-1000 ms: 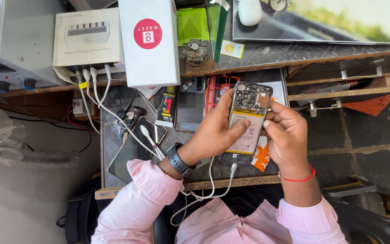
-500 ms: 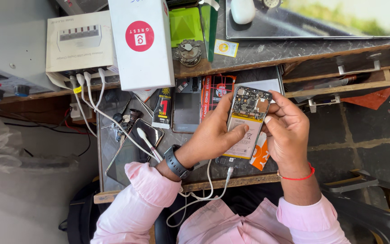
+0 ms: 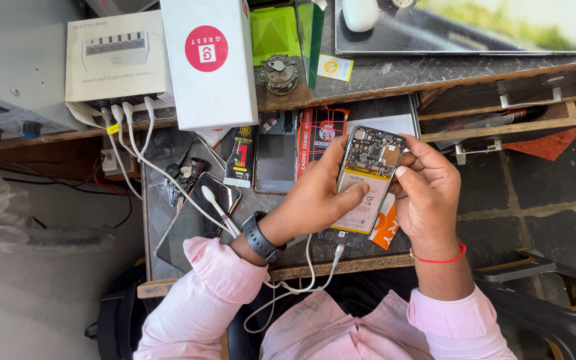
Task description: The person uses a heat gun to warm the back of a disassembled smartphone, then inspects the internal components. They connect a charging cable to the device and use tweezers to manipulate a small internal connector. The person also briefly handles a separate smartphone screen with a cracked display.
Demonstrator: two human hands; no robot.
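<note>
Head view: both hands clasp an opened smartphone with bare circuit board and pale flat battery (image 3: 370, 179). Left hand (image 3: 316, 199) wraps its left edge, thumb pressed on the battery; right hand (image 3: 427, 193) pinches the right edge, fingertips on the board. Just left of the grip lies a dark phone panel (image 3: 276, 157); below it, a white charging cable (image 3: 315, 277).
</note>
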